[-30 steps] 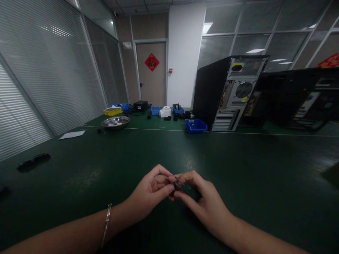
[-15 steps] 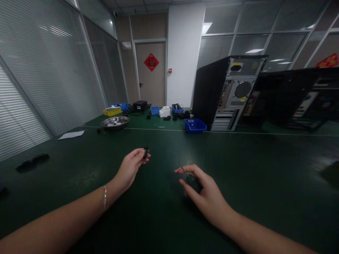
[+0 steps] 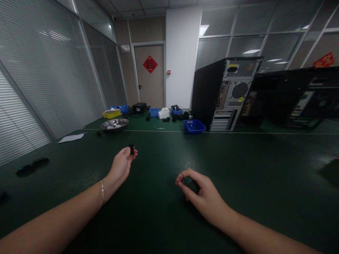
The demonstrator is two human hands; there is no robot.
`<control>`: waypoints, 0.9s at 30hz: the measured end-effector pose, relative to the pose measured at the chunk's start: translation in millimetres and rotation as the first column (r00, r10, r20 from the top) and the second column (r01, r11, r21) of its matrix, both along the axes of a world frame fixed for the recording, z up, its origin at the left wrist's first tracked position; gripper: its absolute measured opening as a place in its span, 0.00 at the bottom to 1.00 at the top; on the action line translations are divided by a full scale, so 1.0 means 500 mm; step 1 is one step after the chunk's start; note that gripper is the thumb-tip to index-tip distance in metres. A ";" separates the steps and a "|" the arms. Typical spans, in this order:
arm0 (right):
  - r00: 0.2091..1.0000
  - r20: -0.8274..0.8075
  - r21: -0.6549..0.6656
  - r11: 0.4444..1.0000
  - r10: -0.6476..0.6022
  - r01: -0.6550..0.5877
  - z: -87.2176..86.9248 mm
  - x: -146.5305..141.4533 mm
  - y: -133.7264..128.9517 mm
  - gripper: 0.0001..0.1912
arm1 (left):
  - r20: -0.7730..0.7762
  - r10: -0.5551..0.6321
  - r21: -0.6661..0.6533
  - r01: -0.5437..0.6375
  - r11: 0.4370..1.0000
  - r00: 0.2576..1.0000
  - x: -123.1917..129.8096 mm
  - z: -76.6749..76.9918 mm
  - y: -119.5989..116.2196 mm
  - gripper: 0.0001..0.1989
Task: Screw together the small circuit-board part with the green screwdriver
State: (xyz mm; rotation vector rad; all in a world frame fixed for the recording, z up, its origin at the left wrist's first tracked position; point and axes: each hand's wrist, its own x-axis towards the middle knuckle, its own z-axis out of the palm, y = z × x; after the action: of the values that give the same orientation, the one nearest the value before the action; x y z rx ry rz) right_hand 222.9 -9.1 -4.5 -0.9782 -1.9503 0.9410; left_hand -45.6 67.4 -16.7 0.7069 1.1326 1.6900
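The small black piece [image 3: 131,149] is out ahead of me at eleven o'clock, pinched between the thumb and fingers of my left hand [image 3: 122,163]; in this dim light it is too small and dark for me to say just what part it is. My right hand [image 3: 203,190], at one o'clock and nearer to me, grasps a slim tool [image 3: 187,181] by its green handle, with the fingers curled round it and the thin metal shaft slanting up towards eleven. My two hands are well apart over the green counter [image 3: 153,215], and a bracelet [image 3: 102,192] circles my left wrist.

Farther out at eleven, beyond the black piece, a round metal dish [image 3: 114,131] holds some small things. At ten o'clock lies a dark, elongated object [image 3: 32,167], with a sheet of white paper [image 3: 71,138] beyond it. Just past twelve, a blue tray [image 3: 194,131] sits near the foot of a black computer tower [image 3: 208,97], which stands upright at one with its metal back side showing. Behind the dish are a yellow tray [image 3: 111,115] and a black box [image 3: 139,107]; close to twelve, a white object [image 3: 164,113] stands beside a smaller blue bin [image 3: 154,113].
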 end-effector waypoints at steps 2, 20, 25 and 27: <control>1.000 0.004 -0.001 1.000 0.008 -0.008 0.002 0.001 -0.001 0.04 | 0.005 -0.004 0.003 0.004 1.000 1.000 0.001 -0.003 0.000 0.10; 0.999 -0.047 -0.018 0.999 0.028 -0.029 0.020 -0.010 -0.009 0.13 | -0.498 -0.604 -0.071 0.665 0.744 0.623 0.095 0.023 -0.108 0.16; 0.997 0.031 0.063 0.995 0.074 -0.076 0.021 -0.009 -0.010 0.14 | -0.539 -0.648 -0.113 0.716 0.689 0.538 0.097 0.035 -0.119 0.15; 0.994 0.068 0.103 0.991 0.080 -0.087 0.021 -0.008 -0.008 0.14 | -0.547 -0.646 -0.128 0.709 0.693 0.533 0.096 0.036 -0.117 0.15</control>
State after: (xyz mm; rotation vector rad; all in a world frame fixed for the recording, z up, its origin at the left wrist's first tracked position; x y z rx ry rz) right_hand 218.7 -13.3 6.1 -0.8815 -2.0866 0.8519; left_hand 2.4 8.7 1.2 1.5675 0.9333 0.8624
